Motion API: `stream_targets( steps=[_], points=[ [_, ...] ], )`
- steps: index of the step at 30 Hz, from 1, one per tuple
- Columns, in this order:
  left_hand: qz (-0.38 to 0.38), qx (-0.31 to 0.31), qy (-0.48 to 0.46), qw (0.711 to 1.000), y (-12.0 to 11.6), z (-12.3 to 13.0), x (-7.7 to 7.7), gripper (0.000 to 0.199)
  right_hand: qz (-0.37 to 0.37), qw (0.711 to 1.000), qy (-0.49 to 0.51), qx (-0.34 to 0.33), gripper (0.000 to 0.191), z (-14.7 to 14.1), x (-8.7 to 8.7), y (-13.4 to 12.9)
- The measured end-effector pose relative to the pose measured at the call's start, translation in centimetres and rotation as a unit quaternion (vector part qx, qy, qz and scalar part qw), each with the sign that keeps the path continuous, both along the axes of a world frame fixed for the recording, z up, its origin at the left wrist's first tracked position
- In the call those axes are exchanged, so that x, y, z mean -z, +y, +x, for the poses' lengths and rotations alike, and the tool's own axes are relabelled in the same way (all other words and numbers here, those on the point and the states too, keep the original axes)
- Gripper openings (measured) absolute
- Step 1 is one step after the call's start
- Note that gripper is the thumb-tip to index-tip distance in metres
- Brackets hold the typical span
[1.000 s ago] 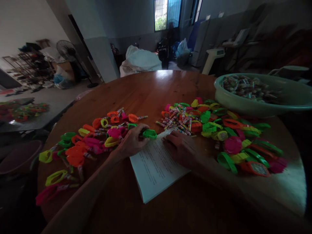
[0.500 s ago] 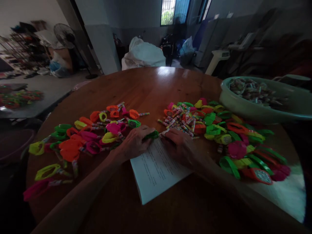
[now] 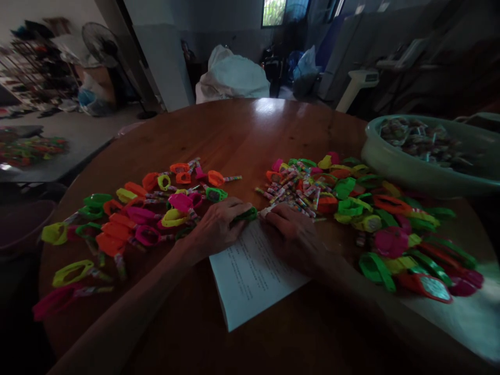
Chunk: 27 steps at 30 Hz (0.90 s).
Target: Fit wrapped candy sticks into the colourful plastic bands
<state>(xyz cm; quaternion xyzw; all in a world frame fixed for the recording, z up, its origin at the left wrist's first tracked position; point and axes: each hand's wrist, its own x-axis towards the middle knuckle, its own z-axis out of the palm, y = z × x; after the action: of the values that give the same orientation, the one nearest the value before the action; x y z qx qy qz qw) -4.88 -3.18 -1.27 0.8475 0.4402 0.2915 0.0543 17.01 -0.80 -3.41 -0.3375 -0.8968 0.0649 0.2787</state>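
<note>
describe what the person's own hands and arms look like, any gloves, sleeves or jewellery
The left hand and right hand are both bare, with no gloves. The left forearm and right forearm show no sleeves within view. No watch or bracelet can be seen on either wrist. The picture is too dark and soft to rule out rings or small markings.
</note>
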Motion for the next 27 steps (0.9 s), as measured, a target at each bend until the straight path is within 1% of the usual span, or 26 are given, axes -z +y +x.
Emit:
stream_targets(
  steps=[5,8,10,12,15,18,20,23,25,27],
  points=[
    [-0.005,0.002,-0.003,1.000,0.0,-0.1,-0.1,0.035,0.014,1.000,-0.028,0.000,0.020,-0.1,0.4,0.3],
    [-0.011,0.003,-0.006,1.000,0.0,0.0,-0.3,0.034,0.052,0.996,-0.076,-0.012,0.020,0.0,0.4,0.3],
    [-0.018,0.002,-0.008,1.000,-0.1,0.0,-0.4,0.031,0.083,0.989,-0.123,-0.018,0.021,-0.1,0.1,0.2],
    [-0.026,-0.007,-0.006,1.000,-0.1,0.0,-0.5,0.030,0.098,0.982,-0.161,-0.014,0.021,-0.3,-0.2,0.0],
    [-0.030,-0.026,0.001,0.999,-0.1,0.0,-0.6,0.033,0.095,0.975,-0.197,-0.026,0.014,-0.7,-0.7,-0.3],
    [-0.045,-0.030,0.012,0.998,-0.1,0.1,-0.8,0.036,0.091,0.970,-0.222,-0.045,0.011,-0.9,-1.3,-0.7],
    [-0.054,-0.034,0.039,0.997,-0.2,0.4,-1.0,0.031,0.088,0.970,-0.223,-0.052,0.011,-0.9,-1.7,-1.0],
    [-0.038,-0.048,0.120,0.991,0.0,0.9,-1.6,0.020,0.064,0.974,-0.212,-0.049,0.012,-1.0,-2.6,-0.7],
    [-0.011,-0.061,0.170,0.983,0.5,1.1,-2.1,0.014,0.039,0.978,-0.205,-0.025,0.014,-1.2,-3.1,0.2],
    [0.024,-0.076,0.196,0.977,1.4,0.7,-2.5,0.012,0.035,0.983,-0.181,0.021,0.019,-1.4,-3.5,1.7]
  ],
)
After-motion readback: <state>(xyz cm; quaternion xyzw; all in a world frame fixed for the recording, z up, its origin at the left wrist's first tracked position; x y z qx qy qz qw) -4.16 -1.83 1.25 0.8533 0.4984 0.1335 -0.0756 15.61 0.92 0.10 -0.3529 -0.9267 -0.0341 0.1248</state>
